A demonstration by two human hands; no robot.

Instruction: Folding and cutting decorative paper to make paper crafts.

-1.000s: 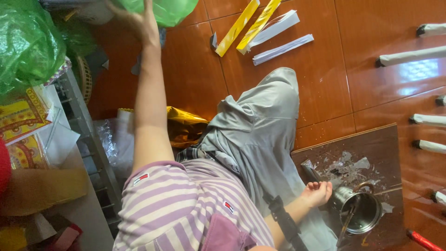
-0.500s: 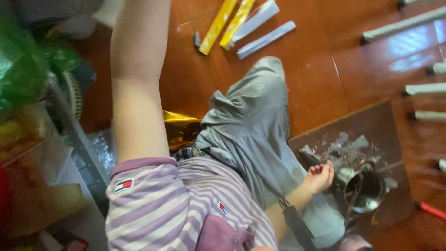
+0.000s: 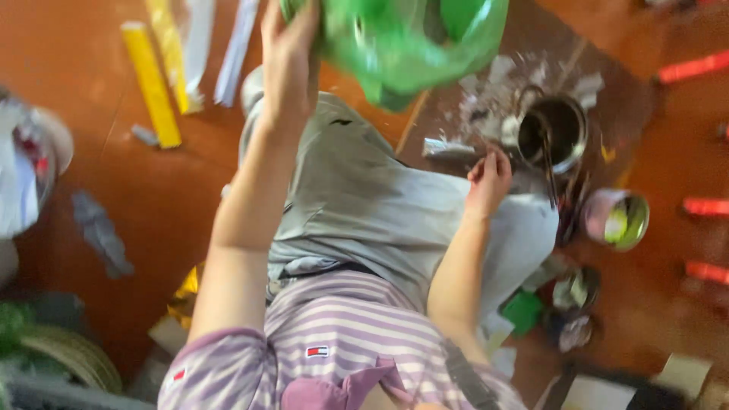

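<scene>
On the red-brown floor [image 3: 137,205] at the left I see flat yellow strips [image 3: 152,83] and white ones [image 3: 237,45]. My left hand [image 3: 288,64] has its grip closed on a thin, shiny green plastic bag [image 3: 402,42], held above my grey-trousered lap; its contents are too blurred to tell. My right hand [image 3: 490,178] rests with its grip loosely apart beside a round metal pot [image 3: 558,129] with dark tools inside, on a brown board with pale scraps. Further right lies a small cup [image 3: 619,219].

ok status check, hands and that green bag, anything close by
Left hand raised, gripping green plastic bag. Right hand open, resting on grey trouser leg. Metal pot just beyond right hand.
</scene>
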